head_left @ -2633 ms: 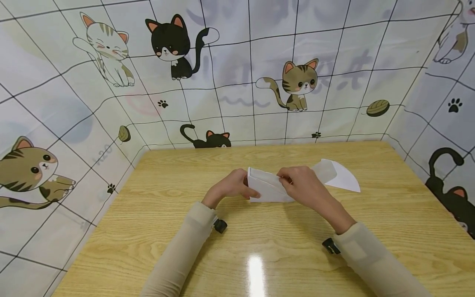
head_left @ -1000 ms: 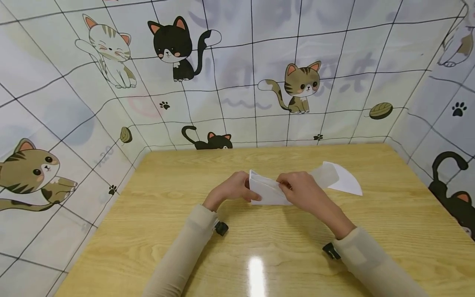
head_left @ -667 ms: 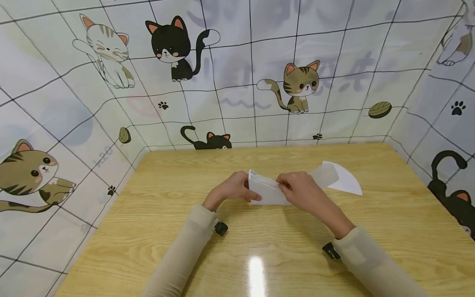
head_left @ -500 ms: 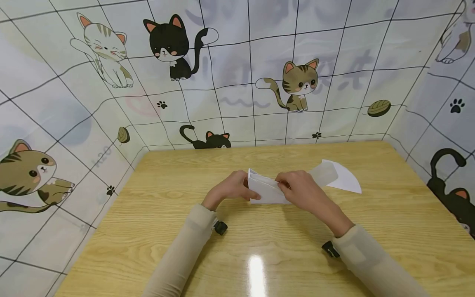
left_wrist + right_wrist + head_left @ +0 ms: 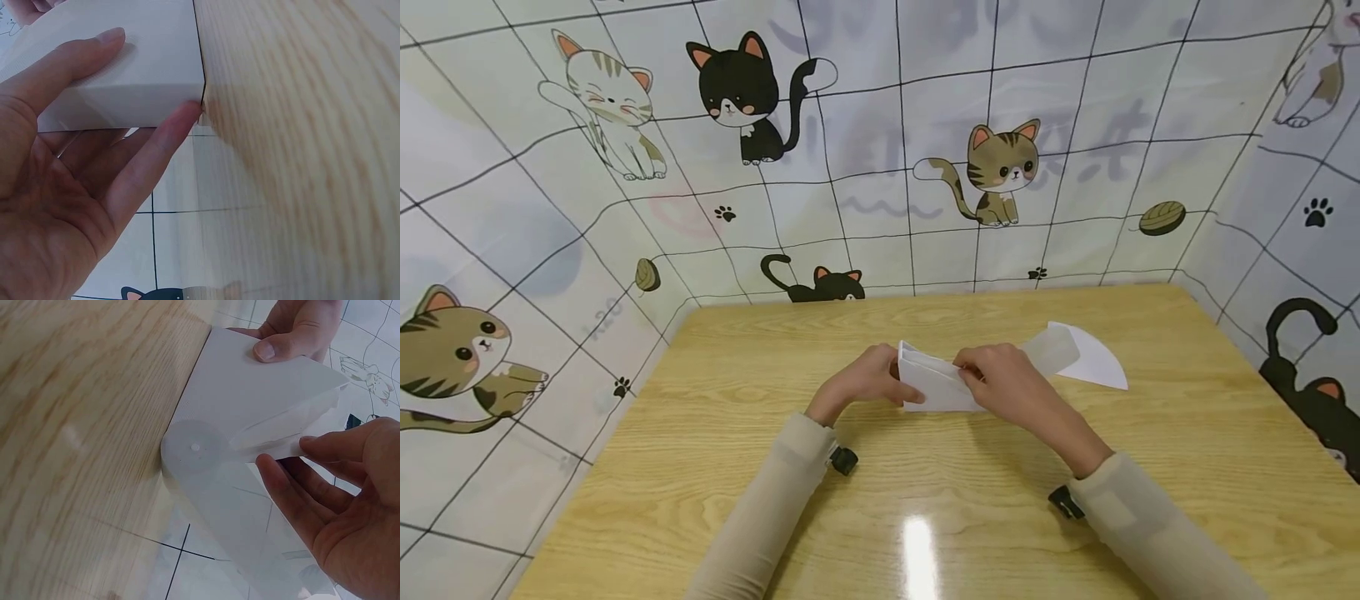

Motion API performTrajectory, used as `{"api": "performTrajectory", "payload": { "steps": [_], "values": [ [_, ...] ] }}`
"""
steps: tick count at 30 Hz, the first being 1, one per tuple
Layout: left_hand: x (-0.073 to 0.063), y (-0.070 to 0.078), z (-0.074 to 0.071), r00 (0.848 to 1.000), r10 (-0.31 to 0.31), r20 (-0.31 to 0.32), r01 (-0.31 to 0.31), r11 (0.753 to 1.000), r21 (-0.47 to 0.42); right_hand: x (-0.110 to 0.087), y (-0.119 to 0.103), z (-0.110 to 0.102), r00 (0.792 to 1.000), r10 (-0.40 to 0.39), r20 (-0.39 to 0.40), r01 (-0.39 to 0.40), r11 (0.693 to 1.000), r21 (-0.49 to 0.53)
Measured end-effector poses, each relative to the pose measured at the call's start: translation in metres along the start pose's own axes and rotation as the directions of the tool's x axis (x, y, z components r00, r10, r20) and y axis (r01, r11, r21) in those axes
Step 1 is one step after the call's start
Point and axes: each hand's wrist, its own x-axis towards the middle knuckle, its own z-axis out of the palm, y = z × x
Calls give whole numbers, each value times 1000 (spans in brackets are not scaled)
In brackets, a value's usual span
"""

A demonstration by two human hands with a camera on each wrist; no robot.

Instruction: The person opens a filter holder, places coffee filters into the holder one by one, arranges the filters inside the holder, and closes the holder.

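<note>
On wooden table point(image 5: 970, 517) — left hand point(image 5: 871, 375) grips white case point(image 5: 934, 389), right hand point(image 5: 1002, 377) pinches its edge (hiding end); fan-shaped piece point(image 5: 1099, 363) beyond.

The person wears long, light beige sleeves. The left sleeve point(image 5: 756, 517) is smooth along the forearm, with a few soft creases lower down, and ends in a plain cuff at the wrist. The right sleeve point(image 5: 1157, 525) matches it and shows a faint squarish outline near its cuff. A small, blocky black device point(image 5: 844, 460) sits at the left cuff, and a black clip point(image 5: 1066, 502) with a small pale mark at the right. The left grip point(image 5: 871, 375) and the right grip point(image 5: 1003, 379) are bare hands.
</note>
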Motion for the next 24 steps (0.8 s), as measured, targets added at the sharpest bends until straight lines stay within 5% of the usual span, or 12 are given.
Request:
{"api": "performTrajectory", "payload": {
  "steps": [24],
  "values": [
    [-1,0,-1,1000,-1,3,1,1000,12,0,-1,2,1000,-4,27,3,1000,5]
  ]
}}
